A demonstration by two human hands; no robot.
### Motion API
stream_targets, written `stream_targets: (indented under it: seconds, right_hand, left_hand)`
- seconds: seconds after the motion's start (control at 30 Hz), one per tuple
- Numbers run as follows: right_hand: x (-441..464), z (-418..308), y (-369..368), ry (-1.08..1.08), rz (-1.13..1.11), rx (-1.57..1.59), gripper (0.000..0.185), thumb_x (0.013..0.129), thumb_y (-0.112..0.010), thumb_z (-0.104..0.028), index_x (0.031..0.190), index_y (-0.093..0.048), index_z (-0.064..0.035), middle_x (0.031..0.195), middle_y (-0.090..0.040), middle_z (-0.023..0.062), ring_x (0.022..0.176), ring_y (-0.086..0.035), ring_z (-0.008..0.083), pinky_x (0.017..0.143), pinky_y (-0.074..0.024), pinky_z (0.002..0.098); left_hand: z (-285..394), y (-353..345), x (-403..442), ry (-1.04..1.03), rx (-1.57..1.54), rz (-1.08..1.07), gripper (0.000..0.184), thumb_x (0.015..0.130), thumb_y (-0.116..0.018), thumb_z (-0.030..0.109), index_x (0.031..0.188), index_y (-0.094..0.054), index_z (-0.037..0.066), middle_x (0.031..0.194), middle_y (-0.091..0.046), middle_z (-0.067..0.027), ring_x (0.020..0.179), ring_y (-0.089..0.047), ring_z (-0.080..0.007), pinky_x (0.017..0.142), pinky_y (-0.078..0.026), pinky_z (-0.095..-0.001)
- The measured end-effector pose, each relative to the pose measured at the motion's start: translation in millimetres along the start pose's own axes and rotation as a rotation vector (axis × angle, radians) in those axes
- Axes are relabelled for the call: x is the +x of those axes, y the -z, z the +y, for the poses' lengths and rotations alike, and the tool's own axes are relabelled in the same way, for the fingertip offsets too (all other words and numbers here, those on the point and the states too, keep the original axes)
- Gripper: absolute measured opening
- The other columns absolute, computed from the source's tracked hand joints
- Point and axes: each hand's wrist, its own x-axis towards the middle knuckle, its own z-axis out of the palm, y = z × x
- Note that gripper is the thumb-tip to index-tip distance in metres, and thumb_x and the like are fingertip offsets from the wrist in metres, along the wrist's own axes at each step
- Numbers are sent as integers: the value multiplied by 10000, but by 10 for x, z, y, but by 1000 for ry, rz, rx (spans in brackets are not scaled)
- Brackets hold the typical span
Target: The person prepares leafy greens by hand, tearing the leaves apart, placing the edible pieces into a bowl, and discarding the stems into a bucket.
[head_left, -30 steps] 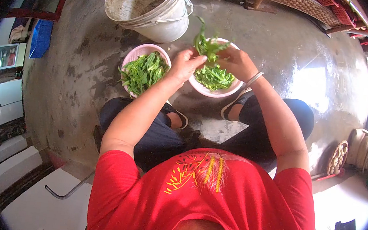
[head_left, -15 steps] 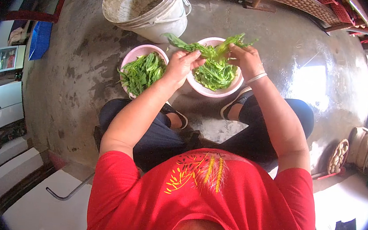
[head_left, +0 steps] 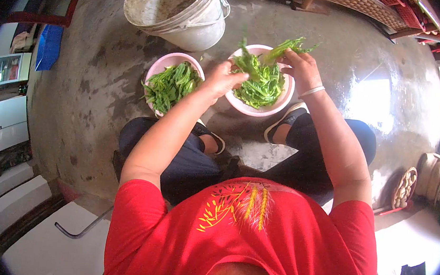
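Pinched in my left hand [head_left: 224, 78] are some green leaves [head_left: 247, 62], held over the left edge of the right pink basket [head_left: 285, 99]. My right hand [head_left: 301, 71] grips a leafy green stalk [head_left: 282, 49] above that basket's upper right side. Cut or torn greens [head_left: 260, 91] lie inside the basket. To its left a second pink basket [head_left: 158, 67] holds a heap of green leaves [head_left: 173, 86], near my left wrist. A light bracelet is on my right wrist.
Behind the left basket stands a dirty white bucket [head_left: 201, 32] with a wire handle. My shoes [head_left: 285, 120] flank the near side of the right basket. A woven wicker piece [head_left: 354, 4] is at the top right, on the grey floor [head_left: 94, 125].
The greens that stretched between my hands are now in two parts. My right hand has moved slightly right with its stalk, and my left hand holds leaves lower over the basket.
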Motion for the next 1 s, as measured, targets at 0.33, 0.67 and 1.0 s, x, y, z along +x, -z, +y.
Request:
stream_targets:
  seconds: [0.33,0.67,1.0]
  right_hand:
    - [-108,112,-216,12,-201,-213,385,860,-584,-281,980,-584,85,860,-636,122,810,-615,157,653,-494,257]
    - [-56,192,-244,153,-314,-424,381,818,-636,-299,1004,-614,34,835,-645,79,706,-570,106,600,-457,241]
    - [-7,307,-244,128,-237,-420,371,804,-616,-330,845,-665,35,684,-645,102,593,-581,112,573,-460,270]
  left_hand:
    - [244,-199,-176,-299,768,153,296,828,-613,250,977,-592,-5,807,-645,-72,713,-585,-124,656,-458,-283]
    - [86,-92,-112,-361,620,210,239,805,-635,239,849,-617,5,665,-617,-54,599,-548,-89,561,-438,-269]
    - [129,-124,-167,-340,632,249,234,815,-631,227,812,-600,-5,660,-612,-39,588,-529,-68,538,-423,-249]
